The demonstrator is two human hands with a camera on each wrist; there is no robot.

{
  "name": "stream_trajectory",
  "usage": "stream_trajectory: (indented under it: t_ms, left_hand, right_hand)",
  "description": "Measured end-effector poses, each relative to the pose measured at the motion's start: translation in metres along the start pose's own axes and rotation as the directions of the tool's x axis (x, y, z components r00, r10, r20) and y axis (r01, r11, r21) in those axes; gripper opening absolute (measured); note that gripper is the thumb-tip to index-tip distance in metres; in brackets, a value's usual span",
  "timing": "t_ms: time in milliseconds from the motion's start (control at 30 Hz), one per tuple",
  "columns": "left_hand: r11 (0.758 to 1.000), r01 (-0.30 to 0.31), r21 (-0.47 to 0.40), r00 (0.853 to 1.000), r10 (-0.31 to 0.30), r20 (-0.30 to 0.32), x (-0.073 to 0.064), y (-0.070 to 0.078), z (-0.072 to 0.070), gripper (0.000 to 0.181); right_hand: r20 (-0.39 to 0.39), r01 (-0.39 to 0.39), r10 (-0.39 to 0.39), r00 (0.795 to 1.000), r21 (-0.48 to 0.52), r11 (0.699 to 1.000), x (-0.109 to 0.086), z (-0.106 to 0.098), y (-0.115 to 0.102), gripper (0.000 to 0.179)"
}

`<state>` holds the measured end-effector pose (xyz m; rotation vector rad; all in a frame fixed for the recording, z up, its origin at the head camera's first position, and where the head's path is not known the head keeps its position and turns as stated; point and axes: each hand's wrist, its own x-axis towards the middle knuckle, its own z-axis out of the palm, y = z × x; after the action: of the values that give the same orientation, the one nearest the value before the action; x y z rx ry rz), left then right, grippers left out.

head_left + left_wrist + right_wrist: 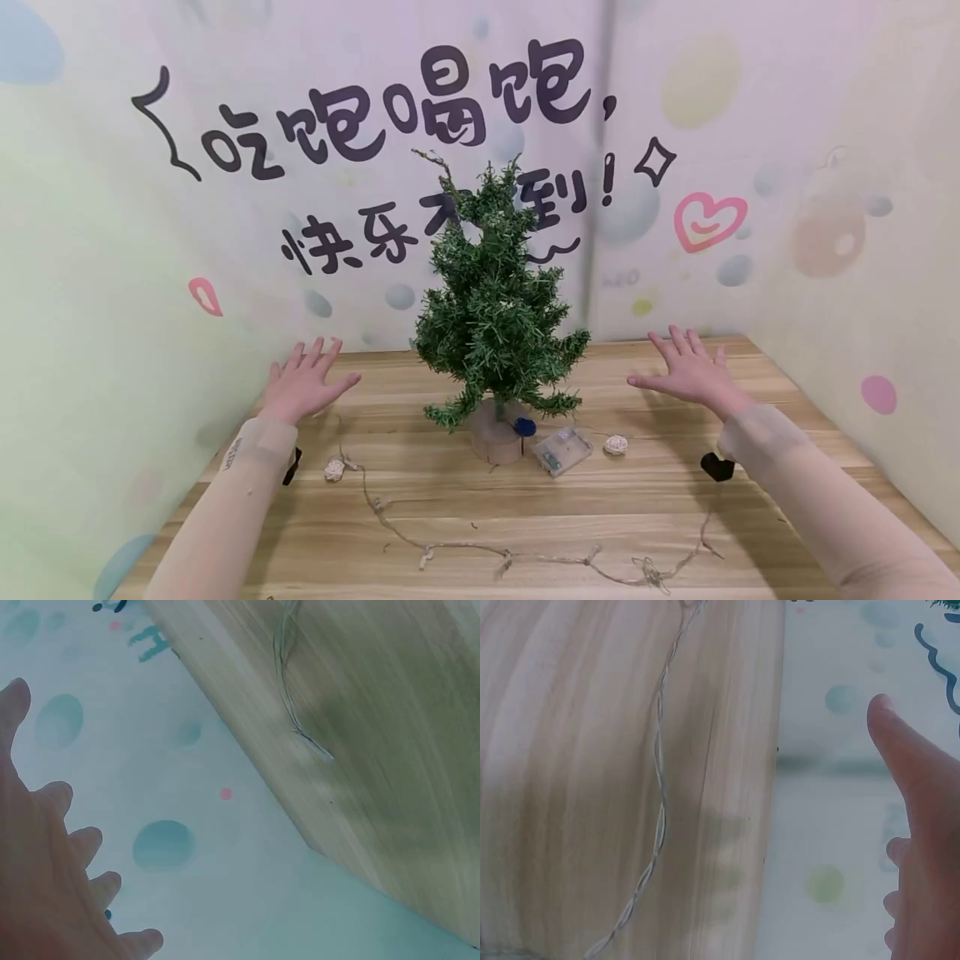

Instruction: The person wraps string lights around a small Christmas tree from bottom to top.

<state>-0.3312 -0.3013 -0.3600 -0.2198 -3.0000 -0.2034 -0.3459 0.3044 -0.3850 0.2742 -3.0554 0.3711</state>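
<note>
Both hands are raised over the table with fingers spread and hold nothing. My left hand (pixel 303 387) is left of a small artificial Christmas tree (pixel 495 308), my right hand (pixel 693 372) to its right. The tree stands upright on a round wooden base (pixel 491 446). A string of lights (pixel 465 546) curves along the table in front of it, with pale wicker balls (pixel 334 469) on the wire. The clear battery box (pixel 562 450) lies right of the base. In the right wrist view, twisted wire (pixel 660 772) runs over the wood below the hand.
The wooden table (pixel 420 521) meets printed fabric walls (pixel 840 275) at the back and sides. A dark blue round piece (pixel 525 427) is at the tree's base. Black wrist gear (pixel 717 467) shows under the right sleeve.
</note>
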Motion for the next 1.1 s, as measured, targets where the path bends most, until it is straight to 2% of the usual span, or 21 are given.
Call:
stream_trajectory:
  t_ms: [100,233,333,467,600,700,833,967,1100]
  left_hand:
    - [1.0,-0.02,0.009,1.0,0.02,-0.019,-0.001,0.001,0.004,0.09]
    - [0.996,-0.084,0.001,0.996,0.084,-0.029,-0.009,0.01,0.007,0.087]
    - [0.991,-0.132,0.0,0.991,0.132,-0.014,-0.019,0.022,0.009,0.084]
    - [0.984,-0.175,0.042,0.985,0.175,-0.004,-0.035,0.04,0.013,0.082]
    - [0.973,-0.225,0.053,0.974,0.227,-0.02,-0.05,0.057,0.02,0.08]
    - [0.964,-0.261,0.039,0.965,0.262,0.002,-0.063,0.071,0.026,0.076]
    - [0.944,-0.33,0.024,0.943,0.328,0.065,-0.084,0.092,0.036,0.071]
    - [0.905,-0.426,0.022,0.903,0.423,0.082,-0.104,0.114,0.047,0.07]
    - [0.862,-0.506,0.016,0.86,0.503,0.083,-0.117,0.135,0.054,0.069]
  right_hand:
    - [-0.01,0.015,-0.015,1.0,-0.005,1.0,-0.003,0.0,-0.003,0.112]
    - [-0.044,0.056,-0.056,0.997,-0.012,0.998,-0.014,-0.002,-0.011,0.112]
    - [-0.088,0.1,-0.101,0.991,-0.021,0.995,-0.024,-0.001,-0.019,0.109]
    - [-0.135,0.162,-0.162,0.978,-0.014,0.987,-0.039,0.005,-0.03,0.104]
    - [-0.136,0.203,-0.2,0.97,0.005,0.979,-0.057,0.013,-0.044,0.102]
    - [-0.121,0.232,-0.227,0.966,0.029,0.972,-0.071,0.022,-0.058,0.101]
    - [-0.11,0.293,-0.285,0.952,0.068,0.954,-0.093,0.034,-0.078,0.097]
    - [-0.102,0.367,-0.36,0.927,0.065,0.928,-0.112,0.046,-0.097,0.096]
    - [-0.08,0.424,-0.418,0.905,0.074,0.903,-0.124,0.056,-0.112,0.097]
